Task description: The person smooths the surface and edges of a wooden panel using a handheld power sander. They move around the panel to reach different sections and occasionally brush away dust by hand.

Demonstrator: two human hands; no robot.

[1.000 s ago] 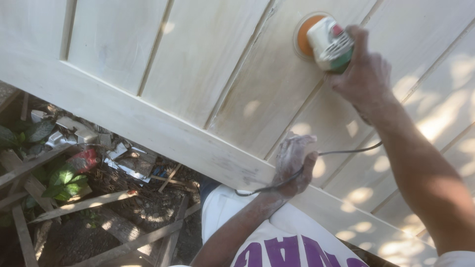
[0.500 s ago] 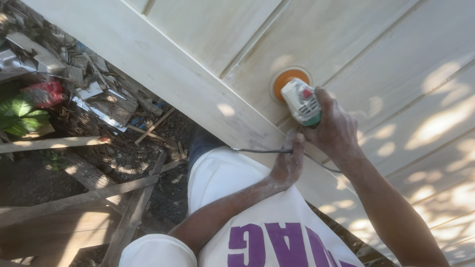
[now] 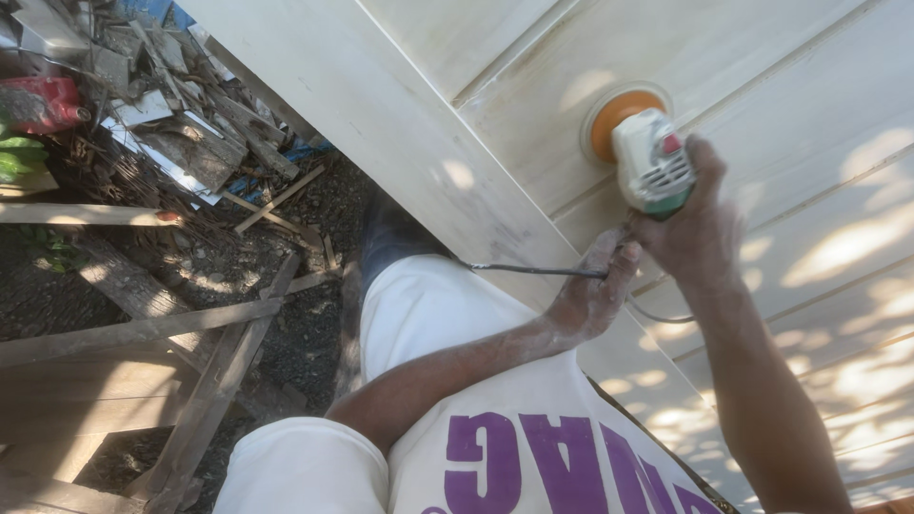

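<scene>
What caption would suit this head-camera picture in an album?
Right hand presses an orange-disc sander on a pale wooden door; left hand holds its cord.

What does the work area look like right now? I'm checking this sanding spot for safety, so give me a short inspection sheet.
Surface: pale grooved wood panel, dusty, sun-dappled.
Job's things: sander with orange disc flat on the panel.
Clutter: scrap and planks on the ground beside the panel.
Grippers: right hand grips the sander; left hand, dust-coated, holds the cord on the panel's rail.
Cables: black cord runs over the rail edge, loops back to the sander.
Surroundings: bare soil, green leaves, red packet.
</scene>
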